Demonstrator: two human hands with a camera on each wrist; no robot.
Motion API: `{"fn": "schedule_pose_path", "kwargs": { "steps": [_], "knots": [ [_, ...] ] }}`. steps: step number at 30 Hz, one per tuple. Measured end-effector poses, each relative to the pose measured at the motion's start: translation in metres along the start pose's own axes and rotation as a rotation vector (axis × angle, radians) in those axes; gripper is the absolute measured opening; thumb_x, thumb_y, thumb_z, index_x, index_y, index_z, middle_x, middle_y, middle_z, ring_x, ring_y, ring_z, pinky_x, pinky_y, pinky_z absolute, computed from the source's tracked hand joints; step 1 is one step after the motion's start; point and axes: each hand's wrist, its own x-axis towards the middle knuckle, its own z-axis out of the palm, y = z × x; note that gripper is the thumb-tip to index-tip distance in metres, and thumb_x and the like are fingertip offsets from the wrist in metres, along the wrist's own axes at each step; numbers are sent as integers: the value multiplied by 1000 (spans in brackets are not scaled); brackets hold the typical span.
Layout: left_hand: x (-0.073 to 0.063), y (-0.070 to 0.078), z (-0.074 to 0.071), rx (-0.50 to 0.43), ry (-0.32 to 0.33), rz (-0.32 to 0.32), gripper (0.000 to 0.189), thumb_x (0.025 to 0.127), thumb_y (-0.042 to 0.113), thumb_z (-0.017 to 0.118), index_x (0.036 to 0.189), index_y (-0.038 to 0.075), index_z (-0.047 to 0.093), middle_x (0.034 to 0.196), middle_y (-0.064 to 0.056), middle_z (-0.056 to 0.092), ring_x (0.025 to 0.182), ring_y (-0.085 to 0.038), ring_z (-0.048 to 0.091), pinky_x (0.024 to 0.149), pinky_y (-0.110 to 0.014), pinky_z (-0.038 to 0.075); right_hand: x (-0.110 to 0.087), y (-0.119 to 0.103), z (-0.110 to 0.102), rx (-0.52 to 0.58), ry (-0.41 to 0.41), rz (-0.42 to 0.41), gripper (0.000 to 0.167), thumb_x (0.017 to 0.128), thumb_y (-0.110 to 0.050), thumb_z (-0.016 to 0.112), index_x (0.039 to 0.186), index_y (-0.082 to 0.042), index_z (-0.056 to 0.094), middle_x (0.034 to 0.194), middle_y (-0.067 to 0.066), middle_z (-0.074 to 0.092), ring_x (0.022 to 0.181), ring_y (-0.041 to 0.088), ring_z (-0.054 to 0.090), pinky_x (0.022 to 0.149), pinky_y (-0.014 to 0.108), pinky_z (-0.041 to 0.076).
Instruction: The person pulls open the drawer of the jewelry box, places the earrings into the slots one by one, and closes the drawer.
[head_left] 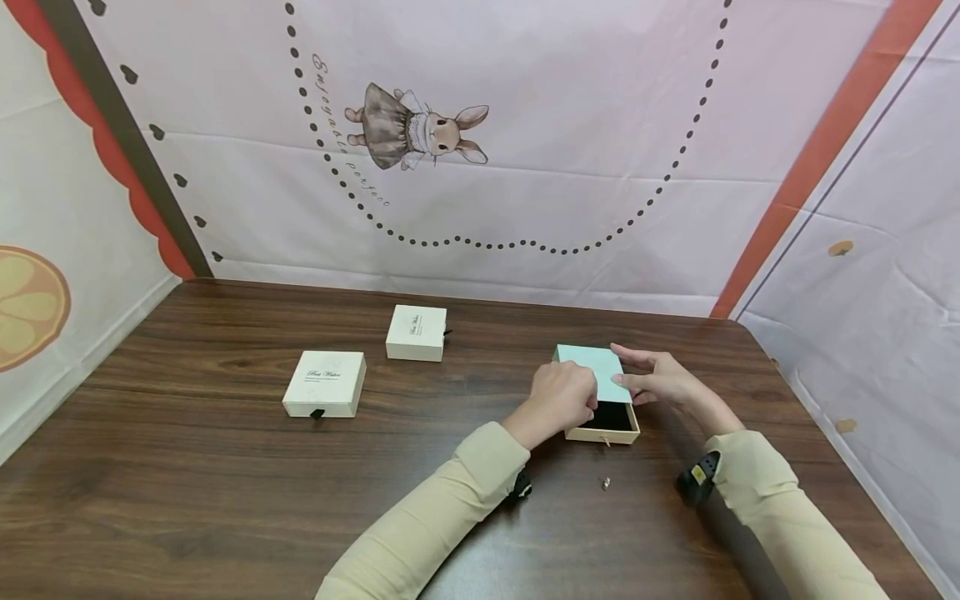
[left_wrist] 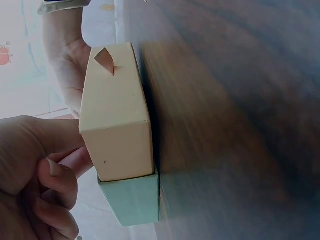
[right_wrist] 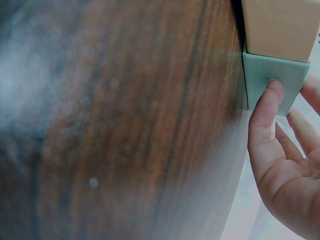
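A mint-green box sleeve lies on the table with its cream drawer pulled partway out toward me, showing a black inside. My right hand grips the sleeve from the right, thumb on its side wall. Over the drawer's left side, my left hand is bent with its lower fingers curled. Its leading fingertips are hidden beyond the drawer rim, so I cannot tell whether they pinch anything. A short pinkish ribbon tab sticks out of the drawer front.
A small shiny trinket lies on the wooden table in front of the drawer. Two white lidded-looking boxes with dark tabs, one nearer and one farther back, stand to the left. Printed cloth hangs behind.
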Motion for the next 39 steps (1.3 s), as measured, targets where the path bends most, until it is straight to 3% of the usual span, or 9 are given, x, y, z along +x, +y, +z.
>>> {"fn": "schedule_pose_path", "kwargs": {
  "steps": [8, 14, 22, 29, 36, 39],
  "knots": [
    [0, 1, 0, 34, 20, -10, 14, 74, 20, 74, 62, 25, 69, 62, 15, 62, 55, -6, 55, 43, -22, 39, -2, -2, 1, -4, -4, -4, 70, 87, -20, 62, 144, -8, 24, 143, 26, 25, 63, 10, 51, 63, 31, 52],
    [1, 1, 1, 54, 2, -37, 12, 73, 27, 76, 63, 27, 69, 64, 15, 63, 58, -6, 57, 45, -23, 42, -2, -3, 1, -8, -10, -14, 68, 88, -19, 61, 144, -7, 24, 143, 26, 26, 63, 11, 52, 62, 32, 52],
    [-2, -3, 2, 0, -41, -69, 7, 76, 30, 73, 69, 32, 74, 69, 19, 65, 60, -2, 57, 45, -22, 41, -1, 0, 0, -26, -6, -17, 70, 87, -22, 63, 143, -7, 24, 142, 27, 26, 63, 12, 51, 63, 32, 52],
    [-4, -1, 1, -12, -9, -116, 18, 77, 28, 72, 59, 30, 69, 59, 18, 60, 54, -3, 53, 41, -21, 37, -1, 0, -1, -18, -2, -11, 70, 87, -22, 63, 144, -8, 25, 142, 25, 27, 63, 11, 51, 63, 31, 52],
    [-3, 4, 1, 73, -12, -84, 28, 78, 22, 68, 52, 27, 60, 51, 14, 53, 46, -5, 48, 39, -23, 37, -2, -1, 0, -11, -8, -18, 70, 87, -20, 62, 144, -7, 23, 141, 26, 27, 62, 10, 50, 62, 30, 51],
    [-5, 2, 1, 53, -13, -73, 26, 78, 22, 69, 54, 27, 63, 53, 15, 56, 47, -4, 49, 39, -22, 36, -2, -1, 1, -11, -8, -18, 70, 87, -21, 62, 144, -7, 24, 141, 26, 28, 62, 10, 51, 62, 31, 52]
  ]
}}
